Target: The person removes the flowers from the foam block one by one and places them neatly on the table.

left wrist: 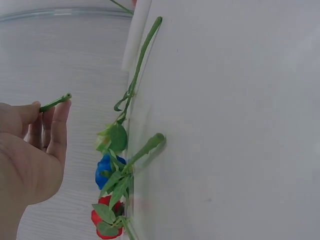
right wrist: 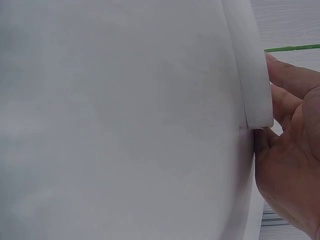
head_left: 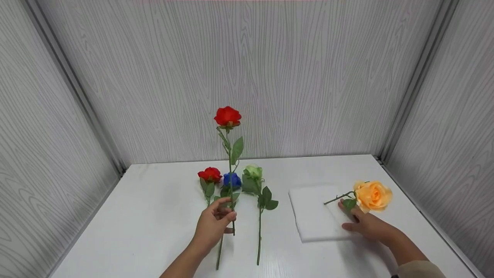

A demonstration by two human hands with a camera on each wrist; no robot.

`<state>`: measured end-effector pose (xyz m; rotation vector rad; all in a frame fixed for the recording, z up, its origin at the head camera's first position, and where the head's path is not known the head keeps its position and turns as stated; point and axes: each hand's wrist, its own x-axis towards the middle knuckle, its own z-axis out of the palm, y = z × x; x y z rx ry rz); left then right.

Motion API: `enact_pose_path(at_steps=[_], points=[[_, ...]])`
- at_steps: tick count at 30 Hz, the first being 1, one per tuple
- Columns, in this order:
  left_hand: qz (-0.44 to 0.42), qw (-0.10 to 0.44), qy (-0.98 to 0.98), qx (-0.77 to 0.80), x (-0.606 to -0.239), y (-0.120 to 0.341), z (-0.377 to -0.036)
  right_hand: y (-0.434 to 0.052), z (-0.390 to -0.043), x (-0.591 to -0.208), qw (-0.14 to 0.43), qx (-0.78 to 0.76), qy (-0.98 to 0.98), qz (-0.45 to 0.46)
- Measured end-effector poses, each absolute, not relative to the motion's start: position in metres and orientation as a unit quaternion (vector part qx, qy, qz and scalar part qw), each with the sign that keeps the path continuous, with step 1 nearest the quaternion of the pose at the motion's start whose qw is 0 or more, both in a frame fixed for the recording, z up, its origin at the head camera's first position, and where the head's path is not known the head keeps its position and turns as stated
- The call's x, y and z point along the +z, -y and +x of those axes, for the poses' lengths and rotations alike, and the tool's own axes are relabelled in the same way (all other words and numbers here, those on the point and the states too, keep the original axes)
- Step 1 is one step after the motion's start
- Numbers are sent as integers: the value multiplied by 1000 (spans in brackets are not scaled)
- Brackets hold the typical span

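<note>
My left hand [head_left: 213, 222] pinches a red rose [head_left: 227, 116] upright by its lower stem; the cut stem end [left wrist: 57, 102] pokes out past the fingertips in the left wrist view. Beneath it on the table lie another red rose [head_left: 210, 175], a blue rose [head_left: 232, 180] and a pale green rose [head_left: 252, 172]. At the right, my right hand [head_left: 368, 224] rests on a white foam block [head_left: 318, 216], fingers and thumb spread over its edge [right wrist: 252, 75]. An orange rose [head_left: 373, 196] stands from the block on its stem [right wrist: 292, 48], overlapping that hand.
The white table [head_left: 154, 231] is boxed in by grey wood-grain panels [head_left: 247, 77] at the back and both sides. Stems of the lying roses stretch toward the table's front, between my left hand and the foam block.
</note>
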<state>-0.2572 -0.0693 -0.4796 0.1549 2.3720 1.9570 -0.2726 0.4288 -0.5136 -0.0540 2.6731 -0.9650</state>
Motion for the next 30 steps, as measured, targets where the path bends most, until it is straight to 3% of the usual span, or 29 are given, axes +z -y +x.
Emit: enact_pose_path(at_steps=[19, 30], points=[[-13, 56, -789, 611, -483, 100, -248, -428, -273, -514, 149, -360, -921, -31], [-44, 43, -798, 599, -482, 120, -247, -428, -274, -515, 148, -373, -915, -40]])
